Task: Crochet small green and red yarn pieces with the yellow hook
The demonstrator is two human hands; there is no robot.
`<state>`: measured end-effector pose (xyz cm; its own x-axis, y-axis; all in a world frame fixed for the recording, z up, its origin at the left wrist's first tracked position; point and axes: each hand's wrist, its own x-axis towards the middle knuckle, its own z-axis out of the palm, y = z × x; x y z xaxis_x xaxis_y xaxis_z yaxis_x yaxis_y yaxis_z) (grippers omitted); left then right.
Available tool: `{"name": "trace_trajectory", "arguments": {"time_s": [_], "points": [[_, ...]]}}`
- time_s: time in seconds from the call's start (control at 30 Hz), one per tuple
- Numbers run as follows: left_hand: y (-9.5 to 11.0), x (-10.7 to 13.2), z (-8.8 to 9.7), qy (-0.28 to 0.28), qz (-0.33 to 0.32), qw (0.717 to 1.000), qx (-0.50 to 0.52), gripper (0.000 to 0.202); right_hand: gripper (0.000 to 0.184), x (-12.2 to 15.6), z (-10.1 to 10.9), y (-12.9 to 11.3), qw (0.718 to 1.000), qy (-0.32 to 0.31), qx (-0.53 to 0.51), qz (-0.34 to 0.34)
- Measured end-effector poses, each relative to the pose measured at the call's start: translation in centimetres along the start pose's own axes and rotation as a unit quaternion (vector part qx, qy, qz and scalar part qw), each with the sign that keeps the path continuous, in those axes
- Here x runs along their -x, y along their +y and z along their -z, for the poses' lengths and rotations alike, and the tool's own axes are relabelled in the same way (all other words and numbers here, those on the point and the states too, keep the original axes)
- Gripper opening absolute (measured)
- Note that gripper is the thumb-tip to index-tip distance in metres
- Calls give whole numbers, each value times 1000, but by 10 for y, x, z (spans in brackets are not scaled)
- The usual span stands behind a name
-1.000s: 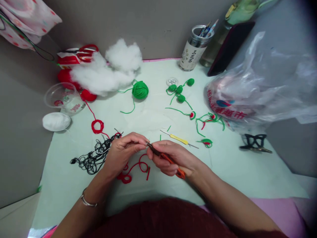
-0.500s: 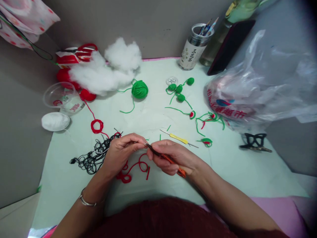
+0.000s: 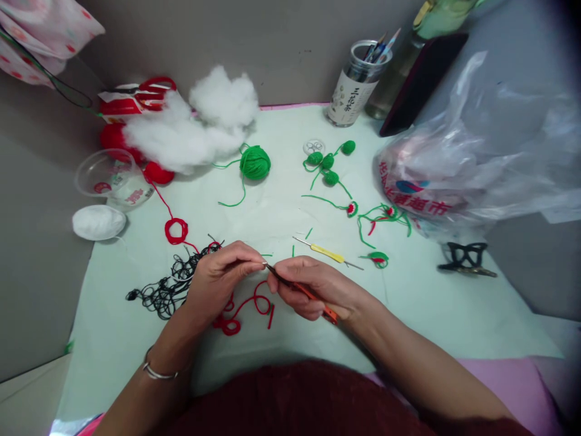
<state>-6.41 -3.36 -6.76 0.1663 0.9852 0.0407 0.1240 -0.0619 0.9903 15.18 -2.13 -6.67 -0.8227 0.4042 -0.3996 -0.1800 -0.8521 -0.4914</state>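
My right hand (image 3: 313,289) is closed around small orange-handled thread snips (image 3: 303,290), their dark blades pointing left toward my other hand. My left hand (image 3: 222,280) pinches something thin between thumb and fingertips, too small to name, right at the snips' tip. Beneath both hands a loose red yarn strand (image 3: 245,309) curls on the pale green table cover (image 3: 454,315). A tangle of black yarn (image 3: 170,287) lies just left of my left hand. A yellow-handled crochet hook (image 3: 327,253) rests just beyond my right hand.
A green yarn ball (image 3: 255,162), white stuffing (image 3: 195,127), small green crocheted pieces (image 3: 329,166), a red yarn coil (image 3: 176,230), a clear plastic cup (image 3: 111,178) and a white ball (image 3: 97,221) lie on the table. A jar of tools (image 3: 356,88), a plastic bag (image 3: 476,163) and a black hair clip (image 3: 466,259) are at right.
The hands hold nearly the same pose. The view has shifted slightly; the snips' tip has edged a little left toward the left fingertips.
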Motion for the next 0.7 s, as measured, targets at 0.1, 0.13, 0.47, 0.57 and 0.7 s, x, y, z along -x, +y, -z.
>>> {"name": "trace_trajectory", "arguments": {"time_s": [0.1, 0.13, 0.47, 0.57, 0.7], "points": [[-2, 0, 0, -7, -50, 998, -24, 15, 36, 0, 0, 0, 1000, 15, 7, -1], [-2, 0, 0, -7, -62, 998, -33, 16, 36, 0, -1, 0, 1000, 22, 13, 2], [-5, -2, -1, -13, -128, 986, -102, 15, 32, 1, -8, 1, 976, 122, 169, 63], [-5, -1, -2, -13, -143, 981, -131, 15, 30, 1, -11, 0, 956, 158, 237, 69], [-6, 1, -5, 1, -144, 972, -185, 14, 36, 0, -16, 1, 891, 216, 379, 126]]}}
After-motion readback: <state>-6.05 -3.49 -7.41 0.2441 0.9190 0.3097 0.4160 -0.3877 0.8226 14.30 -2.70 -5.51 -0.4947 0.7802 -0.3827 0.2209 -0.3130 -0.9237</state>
